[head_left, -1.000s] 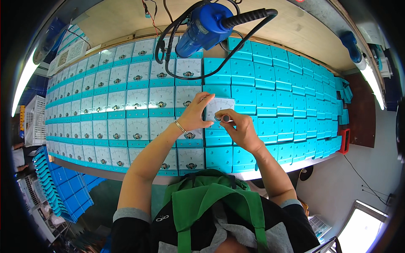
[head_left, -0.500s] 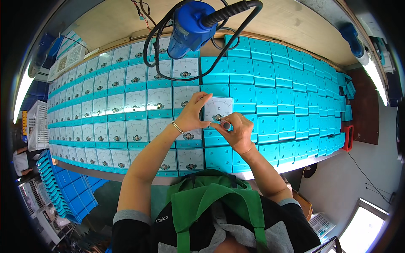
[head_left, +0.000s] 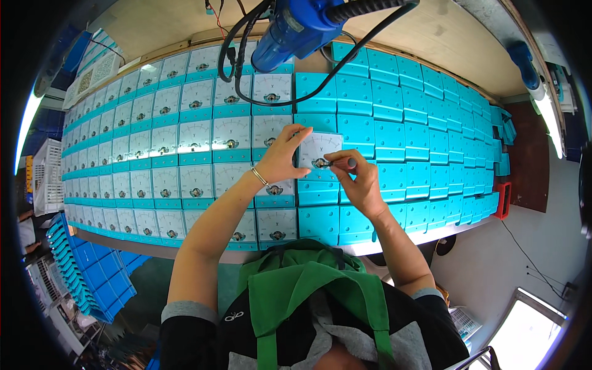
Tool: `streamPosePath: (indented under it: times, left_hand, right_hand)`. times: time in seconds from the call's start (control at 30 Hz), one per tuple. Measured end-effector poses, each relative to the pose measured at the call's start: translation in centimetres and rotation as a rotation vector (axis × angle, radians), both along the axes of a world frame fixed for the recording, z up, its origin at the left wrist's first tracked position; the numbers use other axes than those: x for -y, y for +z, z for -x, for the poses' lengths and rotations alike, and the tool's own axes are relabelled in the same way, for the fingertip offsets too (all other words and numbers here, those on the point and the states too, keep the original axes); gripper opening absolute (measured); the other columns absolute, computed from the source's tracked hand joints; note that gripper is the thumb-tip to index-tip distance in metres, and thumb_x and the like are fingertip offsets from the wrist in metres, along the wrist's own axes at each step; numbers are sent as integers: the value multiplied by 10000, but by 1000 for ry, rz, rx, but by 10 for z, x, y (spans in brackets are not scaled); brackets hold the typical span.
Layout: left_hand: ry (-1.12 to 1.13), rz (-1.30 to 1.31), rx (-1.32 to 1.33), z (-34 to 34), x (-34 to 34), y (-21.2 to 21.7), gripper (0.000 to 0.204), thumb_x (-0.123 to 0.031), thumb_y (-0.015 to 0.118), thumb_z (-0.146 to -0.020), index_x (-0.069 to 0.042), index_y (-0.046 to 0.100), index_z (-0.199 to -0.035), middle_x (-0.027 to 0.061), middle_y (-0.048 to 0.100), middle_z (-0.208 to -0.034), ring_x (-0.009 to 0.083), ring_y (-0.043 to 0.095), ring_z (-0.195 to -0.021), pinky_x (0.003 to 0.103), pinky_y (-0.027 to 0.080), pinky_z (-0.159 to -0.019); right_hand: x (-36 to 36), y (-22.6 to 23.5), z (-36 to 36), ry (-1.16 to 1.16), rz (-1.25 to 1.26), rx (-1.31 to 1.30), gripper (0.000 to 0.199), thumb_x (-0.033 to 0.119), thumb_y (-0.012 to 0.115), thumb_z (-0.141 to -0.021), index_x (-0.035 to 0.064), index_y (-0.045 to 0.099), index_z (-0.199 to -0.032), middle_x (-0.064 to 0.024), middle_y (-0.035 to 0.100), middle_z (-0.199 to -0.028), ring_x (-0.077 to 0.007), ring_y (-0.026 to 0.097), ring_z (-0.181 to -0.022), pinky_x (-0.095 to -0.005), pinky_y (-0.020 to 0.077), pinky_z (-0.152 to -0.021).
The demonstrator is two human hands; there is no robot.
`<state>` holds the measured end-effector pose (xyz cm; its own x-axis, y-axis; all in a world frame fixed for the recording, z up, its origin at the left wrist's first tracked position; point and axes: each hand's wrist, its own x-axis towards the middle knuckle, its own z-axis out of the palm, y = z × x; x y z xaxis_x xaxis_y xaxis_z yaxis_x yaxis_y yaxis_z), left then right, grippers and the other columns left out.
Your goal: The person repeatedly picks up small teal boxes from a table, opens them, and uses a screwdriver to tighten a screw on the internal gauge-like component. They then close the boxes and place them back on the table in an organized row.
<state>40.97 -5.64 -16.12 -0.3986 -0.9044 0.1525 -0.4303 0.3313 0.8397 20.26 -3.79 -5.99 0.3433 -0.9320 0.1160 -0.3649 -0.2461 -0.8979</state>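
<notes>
We hold one white dial [head_left: 318, 150] over the turquoise cases [head_left: 394, 132] on the bench [head_left: 185, 24], at the boundary between the finished meters [head_left: 179, 154] and the bare cases. The left hand [head_left: 282, 155] grasps the dial's left edge. The right hand [head_left: 359, 183] pinches a small dark part at the dial's lower centre. Compared with a second ago, the right hand has moved from the dial's lower edge to its centre pivot, and the dial sits squarer to the row. We judge the fitting to be at fine alignment. The blue driver [head_left: 296, 28] hangs unused above.
</notes>
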Motion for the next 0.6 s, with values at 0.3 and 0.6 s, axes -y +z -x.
streamPosePath:
  times: [0.3, 0.6]
  left_hand:
    - [-2, 17, 0, 1, 1, 1, 920, -164, 796, -588, -134, 362, -1399, 140, 374, -1305, 319, 414, -1216, 399, 387, -1015]
    - [-11, -4, 64, 2, 1, 6, 929, -173, 795, -596, -126, 343, -1406, 150, 358, -1337, 338, 418, -1221, 428, 382, -1020]
  right_hand:
    - [6, 0, 5, 42, 30, -5, 170, -65, 635, -810, -24, 562, -957, -122, 672, -839, -205, 686, -774, -294, 572, -712]
    - [7, -7, 6, 54, 53, 30, 167, -68, 636, -804, -31, 558, -948, -137, 670, -842, -230, 691, -789, -310, 574, -718]
